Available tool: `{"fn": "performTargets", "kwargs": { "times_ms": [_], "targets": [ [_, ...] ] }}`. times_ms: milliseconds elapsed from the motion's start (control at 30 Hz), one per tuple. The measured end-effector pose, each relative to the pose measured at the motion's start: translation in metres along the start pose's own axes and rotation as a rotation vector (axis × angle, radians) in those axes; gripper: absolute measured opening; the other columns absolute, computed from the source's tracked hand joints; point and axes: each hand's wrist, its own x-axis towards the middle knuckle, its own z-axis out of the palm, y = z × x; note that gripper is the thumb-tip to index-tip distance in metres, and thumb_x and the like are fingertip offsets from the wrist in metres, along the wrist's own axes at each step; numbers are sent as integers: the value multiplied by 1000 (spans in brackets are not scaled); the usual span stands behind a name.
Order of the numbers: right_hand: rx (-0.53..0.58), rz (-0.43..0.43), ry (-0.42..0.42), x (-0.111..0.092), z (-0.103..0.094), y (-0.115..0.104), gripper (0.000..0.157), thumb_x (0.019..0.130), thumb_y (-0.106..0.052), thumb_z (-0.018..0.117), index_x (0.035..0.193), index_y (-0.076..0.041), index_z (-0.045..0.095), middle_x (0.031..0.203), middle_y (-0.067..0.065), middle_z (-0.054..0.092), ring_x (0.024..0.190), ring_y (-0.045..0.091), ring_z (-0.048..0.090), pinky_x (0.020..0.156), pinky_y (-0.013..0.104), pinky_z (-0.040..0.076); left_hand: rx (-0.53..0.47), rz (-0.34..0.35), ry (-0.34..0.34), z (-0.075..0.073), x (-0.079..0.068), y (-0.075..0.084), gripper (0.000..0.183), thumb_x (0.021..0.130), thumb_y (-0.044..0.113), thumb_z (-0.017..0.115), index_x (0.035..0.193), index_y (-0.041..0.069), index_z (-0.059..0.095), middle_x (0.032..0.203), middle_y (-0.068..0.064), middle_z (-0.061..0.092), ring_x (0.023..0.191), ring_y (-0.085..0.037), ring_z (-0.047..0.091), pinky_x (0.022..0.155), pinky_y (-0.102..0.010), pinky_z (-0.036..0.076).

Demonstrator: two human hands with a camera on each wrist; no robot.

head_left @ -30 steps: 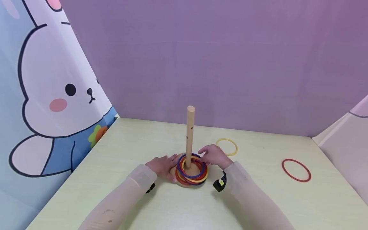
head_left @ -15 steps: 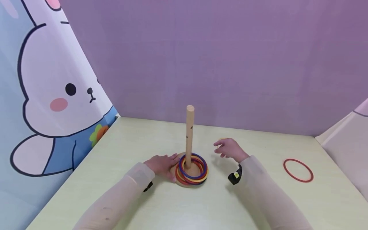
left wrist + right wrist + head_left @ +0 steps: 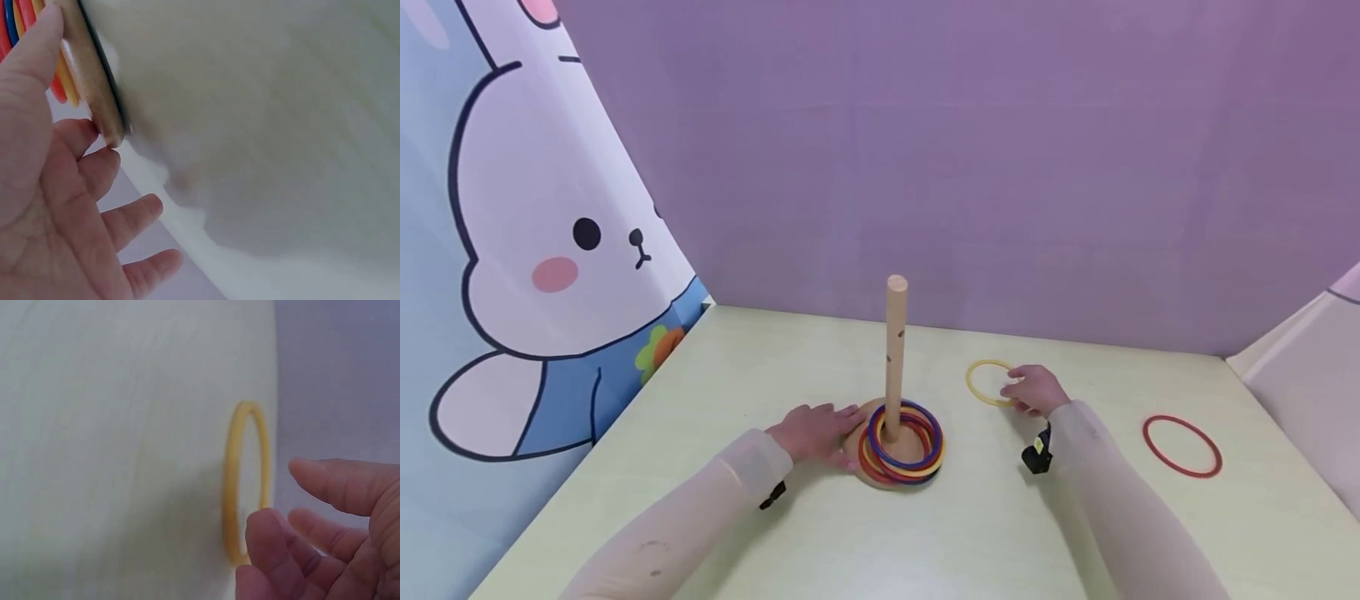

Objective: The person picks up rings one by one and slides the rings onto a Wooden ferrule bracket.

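Observation:
A wooden peg [image 3: 896, 350] rises from a round wooden base [image 3: 870, 410]. Several red, yellow and blue rings [image 3: 934, 437] are stacked loosely around its foot. My left hand [image 3: 810, 432] touches the base's left rim; in the left wrist view the thumb and a fingertip meet the base's edge [image 3: 94, 75], the other fingers spread loosely. Over the right side of a yellow ring [image 3: 972, 385] lying flat, my right hand [image 3: 1037, 390] has its thumb and fingers apart. In the right wrist view, fingertips overlap the yellow ring [image 3: 232, 481]; whether they touch it I cannot tell.
A red ring [image 3: 1182, 446] lies flat at the right of the pale table [image 3: 880, 542]. A purple cloth [image 3: 970, 167] stands behind the table, and a rabbit-printed cloth [image 3: 542, 192] hangs at the left.
My right hand has moved right from the stacked rings to the yellow ring's right side. My left hand stays at the base, shifted slightly left. The rings on the peg stay put.

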Motion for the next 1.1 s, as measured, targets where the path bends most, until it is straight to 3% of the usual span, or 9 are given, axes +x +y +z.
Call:
{"fn": "performTargets", "kwargs": {
  "times_ms": [267, 400, 800, 1100],
  "targets": [
    [17, 91, 6, 7, -4, 10, 62, 89, -11, 60, 139, 13, 33, 76, 7, 62, 59, 13, 55, 56, 28, 51, 31, 48, 52, 1, -7, 1, 77, 84, 59, 62, 147, 18, 42, 149, -1, 41, 131, -36, 42, 100, -52, 40],
    [48, 132, -1, 13, -4, 15, 65, 87, -8, 61, 140, 14, 30, 68, 5, 59, 55, 12, 54, 52, 25, 49, 58, 71, 72, 0, -10, 1, 75, 86, 58, 60, 146, 18, 42, 149, -2, 41, 136, -35, 35, 104, -54, 34],
    [106, 146, -55, 16, -2, 19, 72, 87, -1, 57, 144, 16, 17, 58, -1, 55, 49, 9, 52, 50, 25, 47, 127, 116, 87, -1, -14, 0, 72, 88, 57, 57, 145, 16, 43, 149, -2, 41, 136, -33, 36, 104, -54, 35],
    [64, 97, -90, 19, -2, 23, 64, 82, 2, 57, 142, 9, 34, 60, 2, 58, 50, 11, 53, 49, 26, 48, 79, 122, 87, 0, -14, -1, 71, 88, 55, 58, 146, 15, 43, 150, -3, 40, 135, -35, 36, 105, -54, 33]
  ]
}}
